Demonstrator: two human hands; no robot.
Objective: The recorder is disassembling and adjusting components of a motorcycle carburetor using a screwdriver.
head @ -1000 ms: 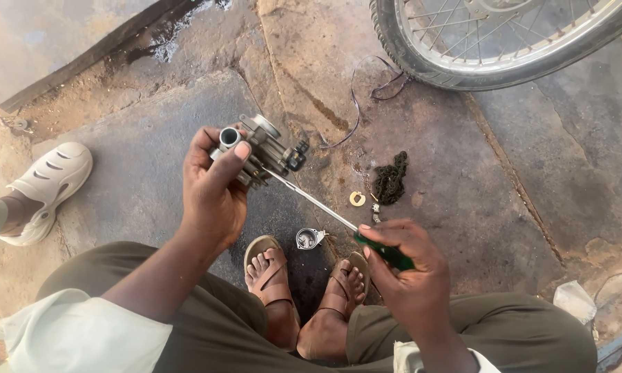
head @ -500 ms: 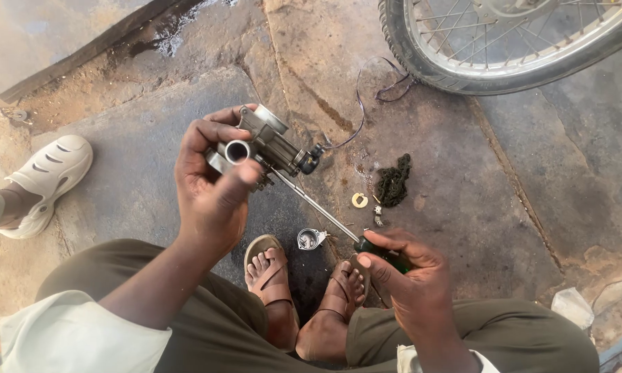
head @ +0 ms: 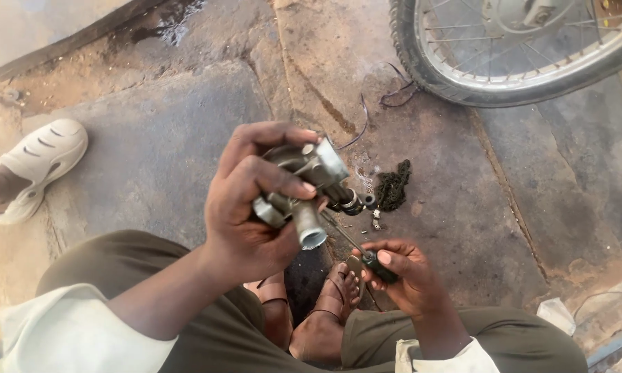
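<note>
Carburetor point(head: 304, 190) now lifted closer to camera, left hand point(head: 245, 207) fingers wrapped round it. Right hand point(head: 400, 273) fingers closed on screwdriver point(head: 356, 245), tip at carburetor underside. Chain point(head: 392, 185) on floor near wheel point(head: 504, 55).

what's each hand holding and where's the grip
Left hand wraps the body of a metal carburetor. Right hand grips a screwdriver by its dark handle.
</note>
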